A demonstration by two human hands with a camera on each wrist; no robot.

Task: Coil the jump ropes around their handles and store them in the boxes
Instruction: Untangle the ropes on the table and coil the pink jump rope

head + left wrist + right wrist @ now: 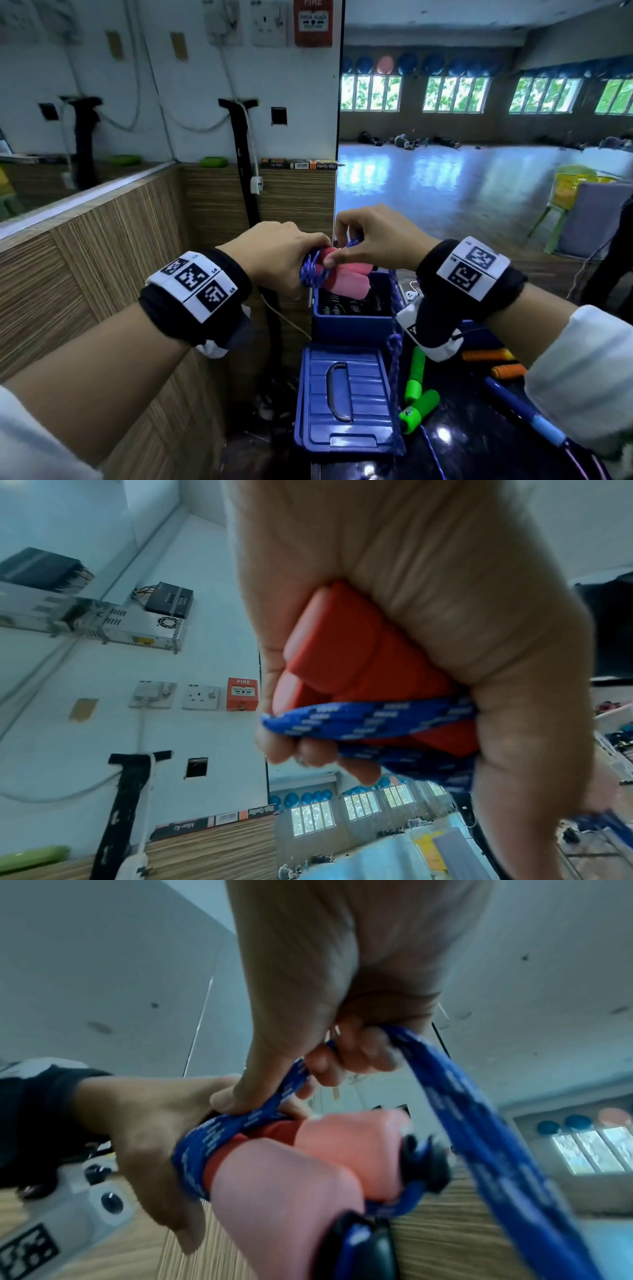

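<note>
My left hand grips two pink jump rope handles side by side, held above an open blue box. A blue braided rope is wound around the handles near my left fingers. My right hand pinches a loop of that rope just above the handles, thumb pressed onto the coil. In the left wrist view the handles show red inside my fist, with the rope crossing them. The loose rope hangs down past the box's right side.
The box's blue lid lies open toward me. A green-handled rope, orange handles and a blue handle lie on the dark table at the right. A wood-panelled wall stands to the left.
</note>
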